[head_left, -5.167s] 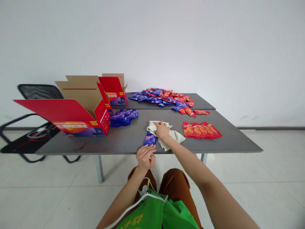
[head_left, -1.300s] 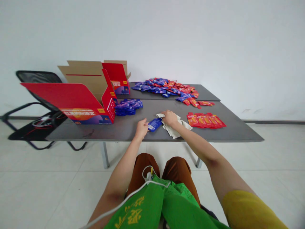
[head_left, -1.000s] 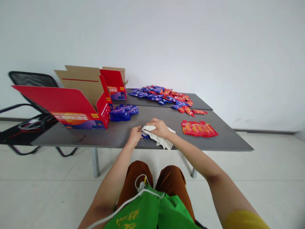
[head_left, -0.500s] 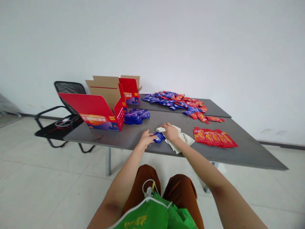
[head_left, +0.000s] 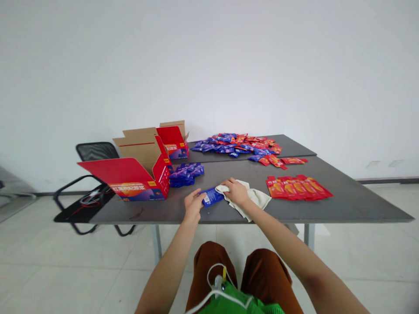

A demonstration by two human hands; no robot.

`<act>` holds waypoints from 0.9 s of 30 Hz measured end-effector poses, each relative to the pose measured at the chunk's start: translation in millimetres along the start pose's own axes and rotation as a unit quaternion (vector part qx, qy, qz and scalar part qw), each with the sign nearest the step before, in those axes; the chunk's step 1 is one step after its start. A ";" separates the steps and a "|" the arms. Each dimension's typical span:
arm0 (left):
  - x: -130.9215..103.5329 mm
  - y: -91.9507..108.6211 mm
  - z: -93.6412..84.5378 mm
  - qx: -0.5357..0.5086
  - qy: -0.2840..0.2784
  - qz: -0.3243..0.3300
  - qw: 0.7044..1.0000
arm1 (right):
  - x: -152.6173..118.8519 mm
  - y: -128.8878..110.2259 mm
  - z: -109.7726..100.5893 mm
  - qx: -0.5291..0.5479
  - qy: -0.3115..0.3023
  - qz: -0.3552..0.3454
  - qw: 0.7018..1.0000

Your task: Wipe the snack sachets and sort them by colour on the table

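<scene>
A blue pouch (head_left: 212,197) lies low over the dark table near its front edge. My left hand (head_left: 194,204) grips its left end between thumb and fingers. At the pouch's right end, my right hand (head_left: 236,191) is closed on a cream cloth (head_left: 258,198), which covers part of that end and spreads out to the right. Right of the cloth, several red pouches (head_left: 297,188) lie in an overlapping row. A small stack of blue pouches (head_left: 186,175) sits behind my left hand, beside the boxes.
Open red boxes (head_left: 140,187) with raised cardboard flaps stand on the table (head_left: 353,203) at the left. A mixed heap of blue and red pouches (head_left: 235,144) lies at the back. A black chair (head_left: 98,151) stands left of the table.
My left hand has moved left with the blue pouch's end, and more of the pouch shows outside the cloth. The camera view has shifted.
</scene>
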State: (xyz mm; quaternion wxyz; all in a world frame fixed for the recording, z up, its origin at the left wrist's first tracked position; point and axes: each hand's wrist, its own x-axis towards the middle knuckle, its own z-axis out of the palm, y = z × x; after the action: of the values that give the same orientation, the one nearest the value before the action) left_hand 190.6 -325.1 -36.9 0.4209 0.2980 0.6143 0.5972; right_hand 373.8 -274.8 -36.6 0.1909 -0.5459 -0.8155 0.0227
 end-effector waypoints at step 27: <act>35.0 -31.7 -140.4 0.558 0.041 0.473 0.680 | 5.2 10.8 8.9 0.007 0.006 -0.022 1.000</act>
State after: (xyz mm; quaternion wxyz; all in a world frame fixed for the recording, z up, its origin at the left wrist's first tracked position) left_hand 56.0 -366.0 -83.3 -0.1879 0.7036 0.6278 0.2748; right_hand 378.7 -264.3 -45.9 0.2000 -0.5267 -0.8259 0.0215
